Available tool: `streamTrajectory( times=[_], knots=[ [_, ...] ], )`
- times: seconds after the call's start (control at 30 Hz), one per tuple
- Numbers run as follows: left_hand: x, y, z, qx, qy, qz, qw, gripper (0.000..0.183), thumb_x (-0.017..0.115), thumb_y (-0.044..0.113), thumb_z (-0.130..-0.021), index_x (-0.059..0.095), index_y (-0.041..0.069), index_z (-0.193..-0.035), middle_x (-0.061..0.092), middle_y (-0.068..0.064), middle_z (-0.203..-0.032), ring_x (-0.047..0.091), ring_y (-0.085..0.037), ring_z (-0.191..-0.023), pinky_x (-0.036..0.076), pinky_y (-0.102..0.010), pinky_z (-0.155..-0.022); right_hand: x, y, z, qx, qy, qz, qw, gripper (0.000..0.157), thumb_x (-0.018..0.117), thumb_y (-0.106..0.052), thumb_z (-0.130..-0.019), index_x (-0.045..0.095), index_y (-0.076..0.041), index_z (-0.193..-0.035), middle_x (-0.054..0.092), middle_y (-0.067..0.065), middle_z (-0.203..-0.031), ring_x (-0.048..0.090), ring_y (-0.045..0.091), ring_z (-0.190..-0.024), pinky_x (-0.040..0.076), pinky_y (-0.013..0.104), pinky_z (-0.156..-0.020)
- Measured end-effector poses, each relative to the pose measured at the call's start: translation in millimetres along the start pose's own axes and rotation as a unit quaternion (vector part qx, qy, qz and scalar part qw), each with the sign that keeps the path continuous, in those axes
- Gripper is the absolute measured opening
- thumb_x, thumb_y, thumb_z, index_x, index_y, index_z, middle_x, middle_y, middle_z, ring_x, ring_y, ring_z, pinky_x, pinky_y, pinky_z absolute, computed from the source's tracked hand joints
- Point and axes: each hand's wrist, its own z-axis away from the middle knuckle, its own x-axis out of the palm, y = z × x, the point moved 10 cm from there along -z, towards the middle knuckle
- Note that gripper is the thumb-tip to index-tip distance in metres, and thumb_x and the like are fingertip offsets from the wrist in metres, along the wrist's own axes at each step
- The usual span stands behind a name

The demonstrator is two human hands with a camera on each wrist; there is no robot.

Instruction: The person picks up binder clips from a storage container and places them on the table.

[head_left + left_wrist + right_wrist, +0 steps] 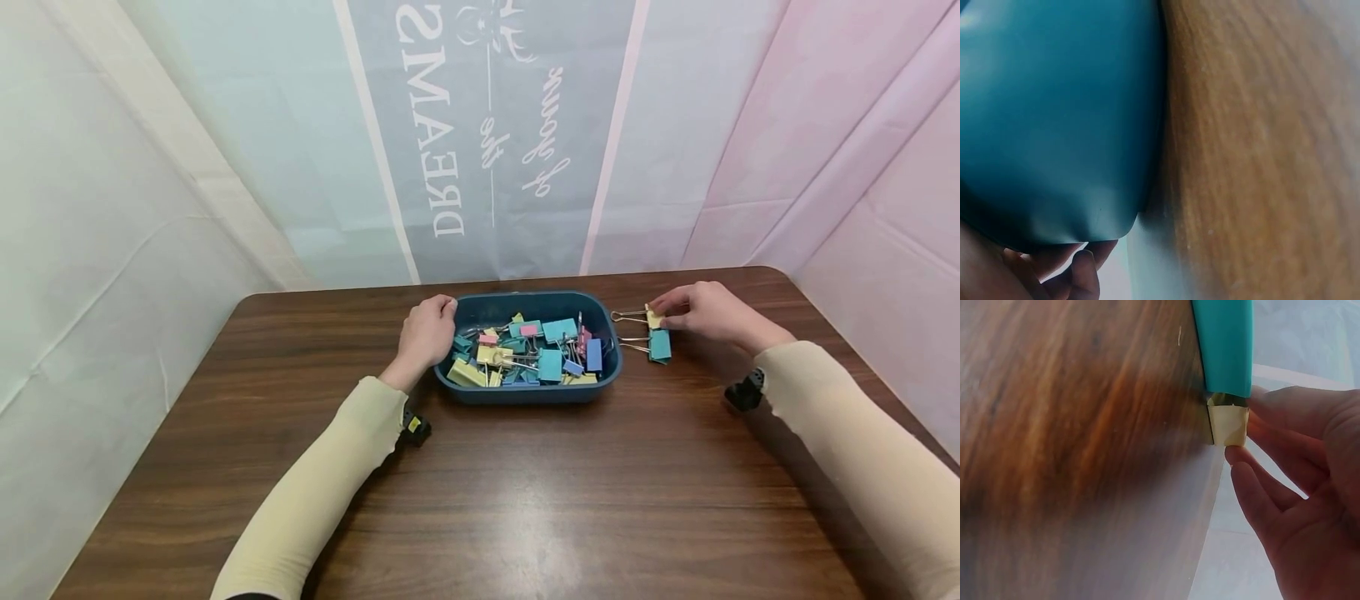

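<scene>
My left hand (427, 333) holds the left end of a dark blue plastic bin (517, 395). In the left wrist view, its curled fingers (1085, 275) show at the end of the bin wall (1066, 112). My right hand (720, 315) pinches a yellow binder clip (655, 317) on the table, right of the bin. The right wrist view shows fingertips at the body of this yellow clip (1229, 425). A larger teal binder clip (660, 345) lies right beside it, nearer me. Both clips' wire handles point left toward the bin.
Inside the bin lies a jumble of binder clips (550, 365) in teal, yellow, blue and pink. Everything rests on a dark wood-grain table (480, 492). A printed cloth (495, 150) hangs behind the far edge, with pale cloth walls at both sides.
</scene>
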Motion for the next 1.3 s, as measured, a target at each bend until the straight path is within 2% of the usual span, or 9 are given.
streamTrajectory(
  times=[0.2,0.3,0.5,0.63,0.87,0.93,1.0,1.17,1.3],
  knots=[
    [0.0,-0.3,-1.3,-0.003,0.001,-0.002,1.0000,0.039,0.041,0.030,-0.108,0.060,0.007,-0.133,0.065,-0.011,-0.119,0.059,-0.026,-0.099,0.050,-0.045,-0.088,-3.4,-4.0,2.8,0.013,0.008,-0.007,1.000,0.027,0.069,-0.008,-0.092,0.072,-0.003,-0.118,0.067,0.018,-0.120,0.060,0.035,-0.111,0.048,0.055,-0.090],
    [0.3,0.3,-1.8,0.001,0.000,0.002,1.0000,0.039,0.041,0.029,-0.108,0.060,0.006,-0.133,0.064,-0.012,-0.120,0.060,-0.027,-0.101,0.050,-0.046,-0.091,-12.2,-17.0,3.5,0.009,0.024,-0.007,1.000,0.026,0.068,-0.008,-0.093,0.071,-0.004,-0.118,0.068,0.016,-0.117,0.061,0.033,-0.105,0.050,0.053,-0.086],
    [-0.1,-1.5,-2.1,-0.001,0.002,0.005,1.0000,0.040,0.041,0.030,-0.109,0.059,0.006,-0.134,0.063,-0.012,-0.125,0.059,-0.027,-0.106,0.048,-0.047,-0.095,-31.7,-75.0,-3.1,-0.053,0.048,0.009,0.997,0.022,0.069,-0.012,-0.094,0.073,-0.008,-0.114,0.071,0.011,-0.112,0.065,0.027,-0.096,0.052,0.049,-0.080],
    [0.9,-1.4,-1.4,-0.002,0.000,0.011,0.9999,0.040,0.041,0.030,-0.109,0.058,0.005,-0.135,0.063,-0.013,-0.123,0.059,-0.027,-0.104,0.049,-0.046,-0.093,-33.4,-116.4,-6.6,-0.084,0.055,0.007,0.995,0.018,0.069,-0.013,-0.094,0.074,-0.010,-0.111,0.072,0.005,-0.105,0.065,0.021,-0.088,0.052,0.044,-0.076],
    [1.3,1.3,-0.2,0.002,0.001,0.011,0.9999,0.039,0.041,0.029,-0.109,0.059,0.006,-0.134,0.064,-0.012,-0.122,0.059,-0.026,-0.102,0.049,-0.045,-0.091,-3.8,-175.7,-10.3,-0.156,0.011,-0.015,0.988,0.020,0.069,-0.015,-0.095,0.073,-0.012,-0.114,0.070,0.004,-0.109,0.064,0.017,-0.082,0.053,0.039,-0.074],
    [1.5,1.9,-0.3,0.003,0.001,0.011,0.9999,0.039,0.041,0.029,-0.109,0.059,0.005,-0.134,0.063,-0.012,-0.123,0.059,-0.027,-0.103,0.049,-0.046,-0.093,6.2,-186.5,-12.4,-0.158,0.000,-0.025,0.987,0.021,0.069,-0.017,-0.095,0.073,-0.013,-0.115,0.070,0.004,-0.111,0.063,0.016,-0.080,0.052,0.037,-0.074],
    [1.8,2.2,-0.7,0.004,0.001,0.011,0.9999,0.039,0.041,0.029,-0.109,0.059,0.005,-0.134,0.063,-0.013,-0.124,0.059,-0.027,-0.104,0.049,-0.046,-0.094,15.3,-194.5,-15.7,-0.152,-0.010,-0.040,0.987,0.023,0.070,-0.018,-0.095,0.072,-0.013,-0.117,0.070,0.005,-0.113,0.062,0.016,-0.071,0.052,0.037,-0.071],
    [1.1,0.2,-0.6,0.002,0.002,0.013,0.9999,0.039,0.041,0.029,-0.108,0.060,0.006,-0.133,0.064,-0.012,-0.120,0.058,-0.027,-0.101,0.049,-0.046,-0.092,40.5,-214.7,-26.5,-0.163,-0.038,-0.031,0.985,0.030,0.067,-0.024,-0.097,0.069,-0.008,-0.123,0.068,0.005,-0.118,0.065,0.016,-0.081,0.053,0.039,-0.078],
    [-0.2,-1.8,0.3,0.001,0.005,0.014,0.9999,0.039,0.041,0.030,-0.108,0.060,0.006,-0.133,0.064,-0.012,-0.119,0.058,-0.028,-0.099,0.049,-0.045,-0.090,62.4,-229.7,-34.9,-0.185,-0.065,-0.027,0.980,0.036,0.065,-0.020,-0.097,0.065,-0.003,-0.129,0.064,0.009,-0.126,0.066,0.024,-0.102,0.052,0.042,-0.088]
  ],
)
